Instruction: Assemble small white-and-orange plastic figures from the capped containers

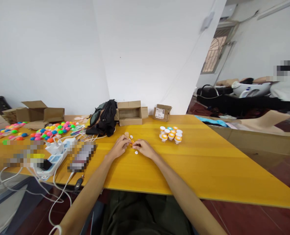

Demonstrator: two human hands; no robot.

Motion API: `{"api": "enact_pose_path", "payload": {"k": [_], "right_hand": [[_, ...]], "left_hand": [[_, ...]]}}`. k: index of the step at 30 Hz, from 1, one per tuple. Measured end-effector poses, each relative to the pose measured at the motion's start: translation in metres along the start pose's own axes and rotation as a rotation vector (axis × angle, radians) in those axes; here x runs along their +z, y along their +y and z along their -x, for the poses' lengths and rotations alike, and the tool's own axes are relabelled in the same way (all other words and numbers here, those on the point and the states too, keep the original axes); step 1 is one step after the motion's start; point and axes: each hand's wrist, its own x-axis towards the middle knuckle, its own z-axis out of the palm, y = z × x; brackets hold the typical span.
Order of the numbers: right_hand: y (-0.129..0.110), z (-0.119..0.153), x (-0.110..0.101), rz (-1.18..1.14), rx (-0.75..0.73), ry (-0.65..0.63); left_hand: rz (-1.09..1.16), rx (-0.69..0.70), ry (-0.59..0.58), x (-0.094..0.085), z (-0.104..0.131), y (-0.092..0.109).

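Observation:
Over the yellow table (140, 171), my left hand (120, 147) and my right hand (143, 148) nearly meet around a small orange ring-like piece (132, 142). The fingers of both hands are bent in a pinch at its two sides. A small white piece (136, 152) lies on the table just below my right fingertips. Behind my left fingers sit a small beige round piece (127, 134) and another white bit (131, 136). Further right stands a cluster of several small containers (171, 133) with white, orange and teal lids.
Colourful balls (53, 130), a power strip (58, 158) with white cables and a phone (82, 156) are on the left. A black bag (104, 119) and open cardboard boxes (130, 113) stand at the back. Another person (287, 85) is at the far right.

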Motion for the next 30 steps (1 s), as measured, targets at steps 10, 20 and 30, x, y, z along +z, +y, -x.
{"api": "enact_pose_path", "payload": {"k": [10,20,30], "right_hand": [[-0.001,0.008,-0.023,-0.256,0.120,-0.245],[-0.016,0.001,0.009,-0.094,0.015,-0.090],[-0.007,0.000,0.002,-0.036,-0.029,0.161]], "left_hand": [[0.057,-0.061,0.079,-0.001,0.001,-0.001],[0.056,-0.130,0.133,-0.004,-0.001,-0.002],[0.024,-0.099,0.128,-0.004,0.001,0.008]]}}
